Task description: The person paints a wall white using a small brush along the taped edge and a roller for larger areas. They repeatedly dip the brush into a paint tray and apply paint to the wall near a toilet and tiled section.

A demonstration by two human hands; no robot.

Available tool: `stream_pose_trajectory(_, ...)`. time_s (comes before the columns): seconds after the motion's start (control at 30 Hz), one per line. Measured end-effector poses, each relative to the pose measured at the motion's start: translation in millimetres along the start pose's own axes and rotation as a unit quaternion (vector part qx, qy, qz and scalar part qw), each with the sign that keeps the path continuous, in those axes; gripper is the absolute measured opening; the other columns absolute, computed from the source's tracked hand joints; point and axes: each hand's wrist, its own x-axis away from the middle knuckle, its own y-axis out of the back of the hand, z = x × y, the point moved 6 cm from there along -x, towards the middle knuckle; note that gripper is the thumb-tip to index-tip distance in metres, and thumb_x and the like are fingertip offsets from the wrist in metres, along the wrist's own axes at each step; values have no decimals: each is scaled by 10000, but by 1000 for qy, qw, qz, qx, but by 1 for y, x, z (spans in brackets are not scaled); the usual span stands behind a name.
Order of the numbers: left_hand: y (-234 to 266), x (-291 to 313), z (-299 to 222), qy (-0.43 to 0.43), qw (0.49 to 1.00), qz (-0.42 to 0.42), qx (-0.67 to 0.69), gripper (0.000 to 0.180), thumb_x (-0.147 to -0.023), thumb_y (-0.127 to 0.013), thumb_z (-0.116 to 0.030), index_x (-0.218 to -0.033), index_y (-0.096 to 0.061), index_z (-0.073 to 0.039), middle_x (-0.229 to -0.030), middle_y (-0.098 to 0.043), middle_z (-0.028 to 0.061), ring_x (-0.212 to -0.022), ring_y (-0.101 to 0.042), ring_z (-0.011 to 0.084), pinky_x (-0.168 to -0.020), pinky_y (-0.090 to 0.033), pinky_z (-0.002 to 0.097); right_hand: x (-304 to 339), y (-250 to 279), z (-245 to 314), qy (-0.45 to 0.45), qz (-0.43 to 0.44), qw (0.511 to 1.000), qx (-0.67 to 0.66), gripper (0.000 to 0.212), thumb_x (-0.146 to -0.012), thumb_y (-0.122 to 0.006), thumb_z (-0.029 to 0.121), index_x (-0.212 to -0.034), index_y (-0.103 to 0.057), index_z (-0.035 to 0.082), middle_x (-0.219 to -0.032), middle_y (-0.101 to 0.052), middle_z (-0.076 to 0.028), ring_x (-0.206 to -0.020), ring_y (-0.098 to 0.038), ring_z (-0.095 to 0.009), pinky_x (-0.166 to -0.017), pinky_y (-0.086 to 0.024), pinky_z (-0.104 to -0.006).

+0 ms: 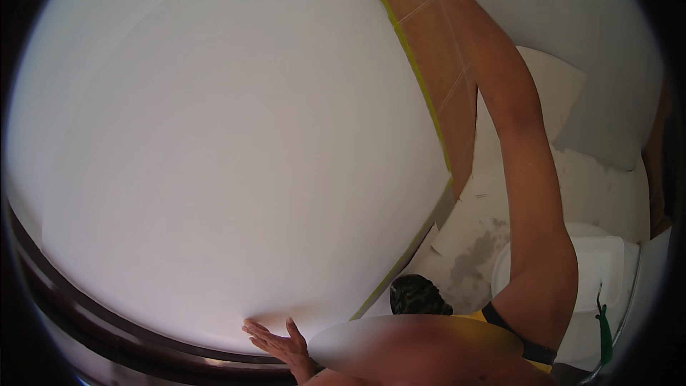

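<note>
My left hand (pixel 276 339) lies flat, fingers spread, against the lower part of a broad white wall (pixel 229 143). It holds nothing. My right arm (pixel 525 171) reaches up and to the left across a brown tiled strip (pixel 436 50). It runs out of the picture at the top edge, so that hand is hidden. A line of yellow-green tape (pixel 421 86) runs along the edge where the white wall meets the brown tiles.
A dark wooden trim (pixel 86 307) curves below the white wall. At the lower right stands a white bucket (pixel 607 264) with a green-handled tool (pixel 604 325) on its rim. White sheets (pixel 600 186) cover the floor, with a grey stain (pixel 475 254) and a dark mottled object (pixel 418 297).
</note>
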Motion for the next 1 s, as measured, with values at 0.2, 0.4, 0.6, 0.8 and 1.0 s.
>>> stream_pose_trajectory(0.2, 4, 0, -4, 1, 1000, 7, 12, 980, -1010, -521, -574, -1626, -10, -8, -1666, -240, 232, -1557, -192, 403, -1233, -126, 587, 96, 48, -39, -237, 113, 962, 81, 231, -878, -687, 254, -794, -695, 38, -636, -607, -27, -546, -557, -92, -495, -437, -251)
stream_pose_trajectory(0.4, 8, -2, -5, -14, 1000, 7, -6, 976, -1013, -515, -574, -1625, -4, -11, -1665, -241, 232, -1551, -203, 415, -1224, -139, 602, 97, 54, -19, -77, -119, 984, -107, 231, -791, -718, 255, -731, -696, 33, -623, -633, -44, -523, -566, -107, -508, -486, -287)
stream_pose_trajectory(0.6, 6, 0, -7, -32, 999, 0, -44, 967, -1016, -526, -558, -1625, -9, -14, -1671, -221, 232, -1551, -191, 427, -1218, -154, 612, 127, 49, -43, -221, -78, 972, -4, 229, -853, -688, 264, -807, -713, 41, -651, -617, -28, -560, -555, -91, -522, -449, -250)
stream_pose_trajectory(0.8, 5, 1, -3, -34, 998, 3, -50, 964, -1014, -536, -551, -1625, -19, -15, -1673, -220, 222, -1559, -153, 427, -1216, -159, 619, 150, 75, -39, -263, -55, 963, 13, 222, -865, -685, 252, -861, -730, 35, -675, -614, -22, -581, -556, -82, -509, -419, -237)
stream_pose_trajectory(1.0, -1, 1, 3, -31, 998, 1, -52, 966, -1009, -529, -571, -1625, -34, -16, -1674, -219, 221, -1560, -147, 426, -1216, -167, 620, 130, 48, -52, -191, -81, 977, -44, 224, -867, -682, 243, -773, -703, 40, -660, -606, -14, -558, -540, -84, -483, -402, -253)
